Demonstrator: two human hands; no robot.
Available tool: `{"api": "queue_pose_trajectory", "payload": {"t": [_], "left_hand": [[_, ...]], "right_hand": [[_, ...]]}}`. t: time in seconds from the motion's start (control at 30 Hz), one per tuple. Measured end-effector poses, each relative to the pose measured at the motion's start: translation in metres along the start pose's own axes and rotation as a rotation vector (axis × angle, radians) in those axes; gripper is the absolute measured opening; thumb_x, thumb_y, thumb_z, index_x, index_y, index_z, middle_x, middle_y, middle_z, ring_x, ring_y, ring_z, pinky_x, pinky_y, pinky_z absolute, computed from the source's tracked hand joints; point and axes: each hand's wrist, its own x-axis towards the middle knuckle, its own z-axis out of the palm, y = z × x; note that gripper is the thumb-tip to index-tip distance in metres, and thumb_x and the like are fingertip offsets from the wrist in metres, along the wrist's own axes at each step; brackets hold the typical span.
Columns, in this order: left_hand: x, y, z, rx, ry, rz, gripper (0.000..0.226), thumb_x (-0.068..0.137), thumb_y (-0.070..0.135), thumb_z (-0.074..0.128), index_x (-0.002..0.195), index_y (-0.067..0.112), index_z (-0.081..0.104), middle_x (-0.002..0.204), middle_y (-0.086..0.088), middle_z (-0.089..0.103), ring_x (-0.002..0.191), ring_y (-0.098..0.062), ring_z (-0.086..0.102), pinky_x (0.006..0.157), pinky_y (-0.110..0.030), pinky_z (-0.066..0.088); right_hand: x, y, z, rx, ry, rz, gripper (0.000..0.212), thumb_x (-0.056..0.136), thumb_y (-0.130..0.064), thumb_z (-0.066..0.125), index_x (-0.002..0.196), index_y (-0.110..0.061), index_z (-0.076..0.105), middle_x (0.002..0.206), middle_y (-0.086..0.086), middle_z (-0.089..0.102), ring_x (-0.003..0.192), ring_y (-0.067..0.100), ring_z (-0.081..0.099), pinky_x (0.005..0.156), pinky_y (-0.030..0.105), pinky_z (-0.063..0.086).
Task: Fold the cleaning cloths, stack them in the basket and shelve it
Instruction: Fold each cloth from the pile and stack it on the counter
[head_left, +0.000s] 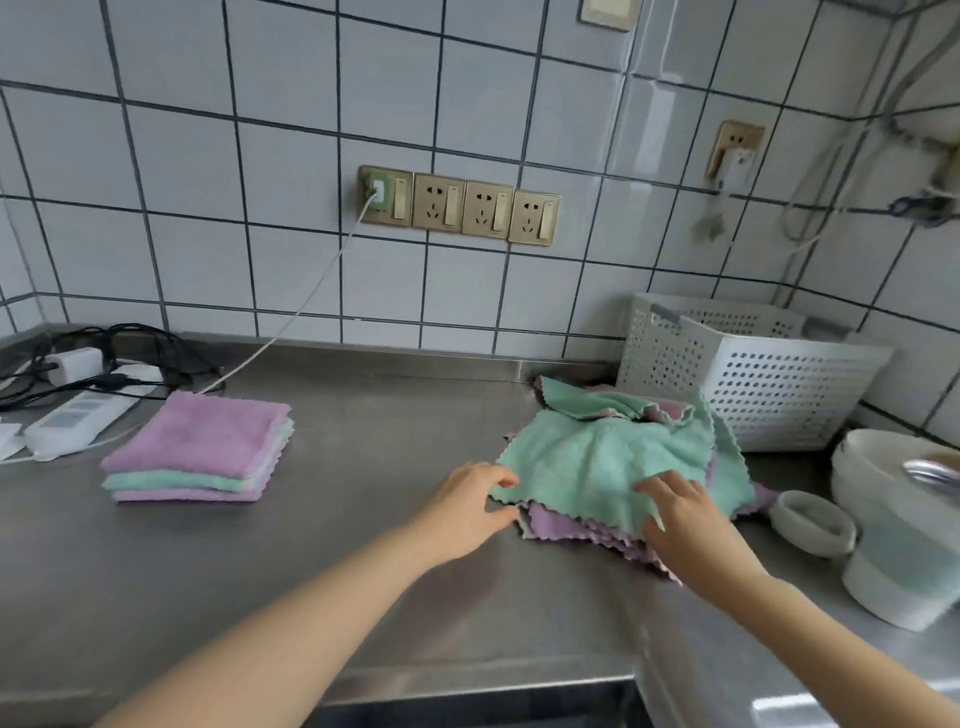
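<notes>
A white-tiled kitchen wall (291, 156) rises behind a brushed stainless-steel counter (374, 441).
At right, a white perforated plastic basket (769, 384) stands behind a loose heap of teal and purple cleaning cloths (597, 462); a folded stack of purple and teal cloths (200, 449) lies left. The left hand (467, 506) pinches the heap's top teal cloth at its edge; the right hand (685, 519) rests on it, fingers relaxed.

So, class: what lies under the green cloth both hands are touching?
Under the green cloth, purple cloths poke out at its near edge and right side. How many lie there, and what is beneath its middle, is covered.
</notes>
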Motion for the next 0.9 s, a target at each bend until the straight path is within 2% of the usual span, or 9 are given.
{"api": "queue_pose_trajectory", "payload": {"t": [0.13,0.23,0.4,0.5,0.6,0.7,0.8,0.87,0.9], "left_hand": [[0.015,0.025,0.032,-0.017,-0.063,0.068,0.040,0.089,0.024,0.061,0.127,0.014,0.056,0.130,-0.001,0.056,0.123,-0.016,0.045,0.097,-0.018,0.031],[0.024,0.035,0.052,-0.039,-0.102,0.096,0.042,0.086,0.028,0.063,0.126,0.015,0.056,0.127,-0.001,0.056,0.127,-0.016,0.042,0.107,-0.030,0.032],[0.035,0.049,0.065,0.021,-0.218,0.126,0.056,0.091,0.034,0.057,0.142,0.021,0.039,0.151,0.006,0.034,0.143,-0.011,0.019,0.117,-0.036,0.021],[0.041,0.056,0.069,0.077,-0.243,0.120,0.063,0.092,0.037,0.055,0.147,0.025,0.028,0.157,0.010,0.021,0.143,-0.011,0.020,0.115,-0.035,0.024],[0.044,0.068,0.077,0.118,-0.202,0.054,0.073,0.090,0.045,0.055,0.150,0.027,0.017,0.157,0.007,0.020,0.140,-0.019,0.029,0.111,-0.038,0.029],[0.058,0.067,0.082,0.068,-0.076,-0.106,0.068,0.093,0.043,0.047,0.150,0.025,0.015,0.144,-0.004,0.041,0.126,-0.026,0.047,0.101,-0.040,0.041],[0.079,0.049,0.068,-0.033,0.180,-0.189,0.040,0.097,0.033,0.038,0.134,0.020,0.046,0.126,-0.007,0.061,0.107,-0.027,0.061,0.084,-0.032,0.046],[0.087,0.035,0.046,0.063,0.265,-0.170,0.026,0.096,0.022,0.040,0.110,0.018,0.062,0.107,-0.011,0.069,0.094,-0.032,0.063,0.067,-0.030,0.039],[0.089,0.027,0.032,0.130,0.283,-0.174,0.023,0.094,0.019,0.043,0.102,0.017,0.064,0.101,-0.013,0.070,0.091,-0.035,0.063,0.063,-0.032,0.037]], "right_hand": [[-0.022,0.039,0.004,-0.148,0.009,-0.086,0.051,0.064,-0.033,0.084,0.108,-0.013,0.066,0.105,0.005,0.062,0.087,0.031,0.063,0.068,0.038,0.056],[-0.024,0.045,0.003,-0.247,0.029,-0.131,0.057,0.055,-0.044,0.085,0.100,-0.014,0.068,0.097,0.003,0.065,0.080,0.026,0.065,0.060,0.035,0.055],[-0.014,0.045,0.003,-0.383,0.073,-0.176,0.037,0.041,-0.009,0.083,0.074,-0.017,0.068,0.071,0.000,0.059,0.061,0.025,0.059,0.048,0.033,0.045],[-0.010,0.045,0.001,-0.420,0.041,-0.199,0.035,0.040,-0.010,0.085,0.065,-0.019,0.063,0.064,-0.003,0.055,0.057,0.023,0.056,0.044,0.033,0.042],[0.004,0.041,-0.013,-0.385,0.104,-0.167,0.034,0.047,-0.005,0.084,0.064,-0.016,0.056,0.060,-0.001,0.052,0.049,0.024,0.054,0.039,0.032,0.042],[0.028,0.022,-0.048,-0.169,0.307,-0.045,0.023,0.075,-0.001,0.070,0.085,-0.012,0.052,0.070,0.004,0.059,0.043,0.029,0.054,0.034,0.035,0.044],[0.033,-0.013,-0.080,0.071,0.475,-0.240,0.014,0.092,-0.004,0.056,0.103,-0.011,0.051,0.094,0.008,0.065,0.059,0.032,0.062,0.046,0.043,0.051],[0.031,-0.026,-0.089,0.210,0.528,-0.328,0.013,0.098,-0.014,0.046,0.110,-0.010,0.050,0.107,0.008,0.064,0.075,0.034,0.065,0.057,0.044,0.053],[0.033,-0.026,-0.090,0.257,0.517,-0.306,0.015,0.100,-0.017,0.042,0.110,-0.010,0.049,0.107,0.008,0.064,0.080,0.033,0.064,0.062,0.044,0.053]]}}
